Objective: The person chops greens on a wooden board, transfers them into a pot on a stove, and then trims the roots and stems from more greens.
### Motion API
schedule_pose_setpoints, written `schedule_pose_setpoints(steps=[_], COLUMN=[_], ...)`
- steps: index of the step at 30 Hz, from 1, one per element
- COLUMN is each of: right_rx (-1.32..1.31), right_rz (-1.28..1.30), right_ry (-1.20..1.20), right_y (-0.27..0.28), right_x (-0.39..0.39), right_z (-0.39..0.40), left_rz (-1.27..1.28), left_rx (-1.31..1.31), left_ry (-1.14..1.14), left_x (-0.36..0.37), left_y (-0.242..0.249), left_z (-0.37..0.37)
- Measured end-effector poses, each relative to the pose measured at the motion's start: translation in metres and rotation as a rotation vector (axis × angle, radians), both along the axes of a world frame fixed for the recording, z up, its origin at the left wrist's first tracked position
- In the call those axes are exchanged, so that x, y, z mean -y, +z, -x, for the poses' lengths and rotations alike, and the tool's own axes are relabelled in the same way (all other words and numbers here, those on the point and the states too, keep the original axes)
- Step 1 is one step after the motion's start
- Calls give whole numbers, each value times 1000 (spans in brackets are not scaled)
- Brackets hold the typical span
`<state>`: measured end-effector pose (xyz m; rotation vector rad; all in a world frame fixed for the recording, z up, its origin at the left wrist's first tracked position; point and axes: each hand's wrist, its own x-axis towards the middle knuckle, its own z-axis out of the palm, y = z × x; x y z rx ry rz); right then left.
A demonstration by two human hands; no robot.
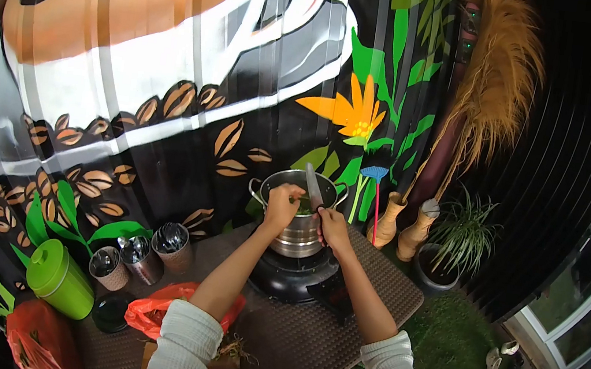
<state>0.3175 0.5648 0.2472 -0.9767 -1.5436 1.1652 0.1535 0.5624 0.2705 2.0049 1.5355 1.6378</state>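
Fingers of the right hand clasp a knife by its handle, blade upward, at the mouth of the steel pot, which stands on a black stove on the counter. Beside the blade, the left hand's fingers curl over the pot; whether they pinch the greenery there, I cannot tell.

A black ribbed wall carries a painted mural — large white coffee cup, brown beans, orange flower — behind a brown woven-textured table. On the right, green turf-like flooring lies below a shadowed dark corrugated wall and a white-framed glass panel.
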Motion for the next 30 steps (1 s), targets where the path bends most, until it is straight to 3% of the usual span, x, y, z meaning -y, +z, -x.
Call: schedule_pose_setpoints(steps=[3,5,9,14,17,19,21,23,27,29,30], right_rx=[-29,-68,-87,-114,-138,-153,-128,-143,-141,-136,-101], right_rz=[7,14,70,161,217,220,263,276,318,312,298], right_ry=[3,13,39,113,138,146,141,129,50,38,37], right_y=[-7,-4,-7,-32,-51,-67,-79,-89,-107,-110,-114], right_x=[19,45,103,170,210,235,262,286,323,341,348], right_z=[7,15,38,81,109,126,140,150,163,164,164], left_rz=[-259,-118,-82,61,93,229,302,704,883,645,642], left_rx=[-208,-132,-219,-123,-24,187,188,492,418,66,64], left_ry=[81,-76,-49,24,-35,-82,-105,-283,-322,-264,-278], left_x=[35,57,121,205,243,273,297,309,322,317,310], left_y=[4,6,7,-18,-55,-77,-98,-132,-190,-208,-218], left_z=[8,25,68,128,167,184,202,224,249,252,251])
